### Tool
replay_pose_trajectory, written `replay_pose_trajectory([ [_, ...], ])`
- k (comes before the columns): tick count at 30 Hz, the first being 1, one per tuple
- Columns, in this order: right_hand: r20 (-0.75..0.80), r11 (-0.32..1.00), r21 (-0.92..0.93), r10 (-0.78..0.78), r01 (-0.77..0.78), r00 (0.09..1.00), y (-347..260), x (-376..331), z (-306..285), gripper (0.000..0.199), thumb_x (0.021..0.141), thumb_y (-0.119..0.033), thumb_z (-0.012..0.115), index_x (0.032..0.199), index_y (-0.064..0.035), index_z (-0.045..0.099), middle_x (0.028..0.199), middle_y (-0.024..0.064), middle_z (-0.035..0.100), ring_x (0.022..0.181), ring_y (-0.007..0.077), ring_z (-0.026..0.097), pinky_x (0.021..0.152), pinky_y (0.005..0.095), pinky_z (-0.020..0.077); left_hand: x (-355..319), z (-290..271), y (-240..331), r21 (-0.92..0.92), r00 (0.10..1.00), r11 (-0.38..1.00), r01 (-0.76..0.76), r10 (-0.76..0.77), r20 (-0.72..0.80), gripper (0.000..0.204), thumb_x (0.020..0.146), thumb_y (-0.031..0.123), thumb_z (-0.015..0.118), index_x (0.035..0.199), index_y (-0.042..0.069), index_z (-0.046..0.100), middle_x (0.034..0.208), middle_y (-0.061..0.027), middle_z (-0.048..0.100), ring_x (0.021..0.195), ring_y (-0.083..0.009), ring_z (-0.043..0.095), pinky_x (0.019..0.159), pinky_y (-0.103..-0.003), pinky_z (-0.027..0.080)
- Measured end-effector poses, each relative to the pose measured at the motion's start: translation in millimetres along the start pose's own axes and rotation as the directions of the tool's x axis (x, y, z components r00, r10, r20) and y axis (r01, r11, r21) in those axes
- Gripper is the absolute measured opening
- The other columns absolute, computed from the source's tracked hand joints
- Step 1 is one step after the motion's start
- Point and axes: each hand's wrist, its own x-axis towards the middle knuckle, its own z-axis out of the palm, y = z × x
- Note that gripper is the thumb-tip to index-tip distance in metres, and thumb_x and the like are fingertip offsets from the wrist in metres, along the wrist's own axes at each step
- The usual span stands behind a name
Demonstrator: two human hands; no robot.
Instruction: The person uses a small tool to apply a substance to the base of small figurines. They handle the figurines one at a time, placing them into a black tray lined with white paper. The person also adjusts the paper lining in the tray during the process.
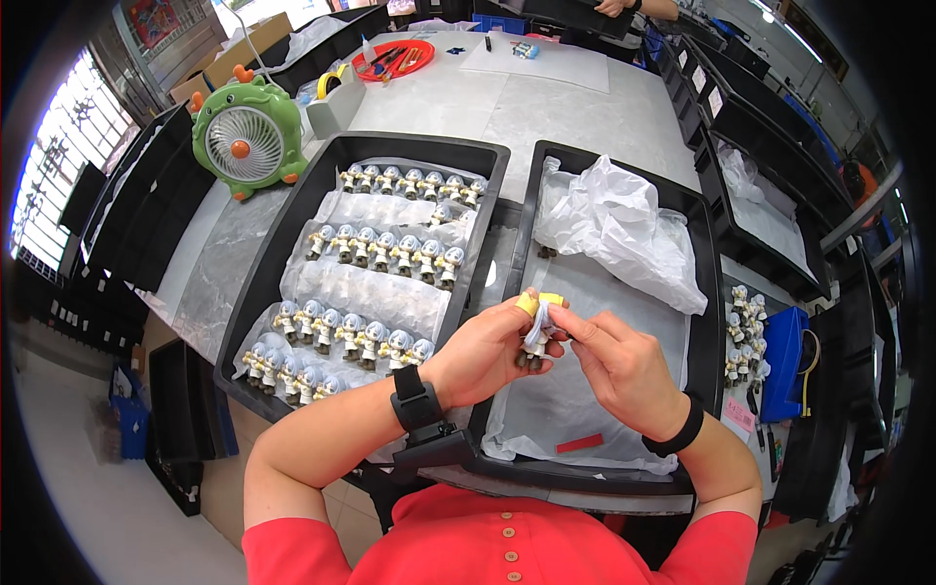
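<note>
Left hand closed around a small figurine, fingers curled close, yellow wraps near the tips. Figurine pale-haired, dark-footed, held tilted above the right tray, toward that tray's left edge. Right hand: thumb and forefinger nearly together against the figurine's side; cannot tell whether they pinch it. Red strip by the right tray's near edge; crumpled white sheet toward its far edge. Left tray carries rows of similar figurines. Green fan at the bench's left edge.
</note>
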Motion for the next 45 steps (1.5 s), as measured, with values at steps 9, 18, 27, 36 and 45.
replay_pose_trajectory([
  [9,-0.013,1.000,0.015,-0.005,0.005,1.000,1,-1,2,0.045,0.081,0.001,0.059,0.125,-0.0116,0.054,0.077,0.0083,0.055,0.060,0.0262,0.057,0.053,0.0349,0.0475,1,0,-1,-0.004,1.000,1.000,0.005,-0.005,-0.002,0.040,0.099,0.039,0.036,0.124,0.010,0.049,0.103,-0.0017,0.054,0.095,-0.0143,0.052,0.082,-0.033,0.042],
  [18,-0.016,1.000,0.027,-0.004,0.004,1.000,1,0,2,0.046,0.081,0.001,0.059,0.125,-0.0119,0.055,0.077,0.0081,0.055,0.059,0.0257,0.058,0.052,0.0348,0.0468,1,0,-1,0.000,1.000,1.000,0.005,-0.005,-0.005,0.040,0.099,0.039,0.036,0.123,0.010,0.049,0.103,-0.0014,0.054,0.094,-0.0142,0.052,0.083,-0.033,0.042],
  [27,0.021,0.997,0.080,0.000,-0.002,1.000,2,0,-2,0.046,0.081,0.001,0.059,0.125,-0.0102,0.055,0.077,0.0084,0.055,0.059,0.0251,0.057,0.052,0.0345,0.0461,0,0,-1,-0.006,1.000,1.000,0.006,-0.006,0.010,0.041,0.099,0.039,0.036,0.125,0.009,0.048,0.104,-0.0017,0.054,0.094,-0.0142,0.052,0.083,-0.033,0.042],
  [36,0.128,0.978,0.132,-0.176,0.159,0.976,1,-1,2,0.045,0.080,-0.006,0.064,0.124,-0.0136,0.055,0.080,0.0079,0.058,0.064,0.0259,0.059,0.054,0.0339,0.0471,-2,6,3,-0.009,0.998,1.000,0.028,-0.029,-0.062,0.043,0.100,0.040,0.032,0.127,0.008,0.046,0.108,-0.0043,0.054,0.093,-0.0155,0.052,0.083,-0.032,0.042],
  [45,0.231,0.710,0.525,0.412,-0.470,0.881,14,4,-4,0.022,0.091,-0.011,0.050,0.111,-0.0037,0.055,0.077,0.0113,0.060,0.062,0.0190,0.057,0.060,0.0296,0.0462,-1,-3,7,-0.050,0.990,0.990,-0.131,0.129,-0.051,0.046,0.100,0.039,0.029,0.129,0.006,0.043,0.108,-0.0084,0.056,0.093,-0.0174,0.053,0.083,-0.032,0.044],
])
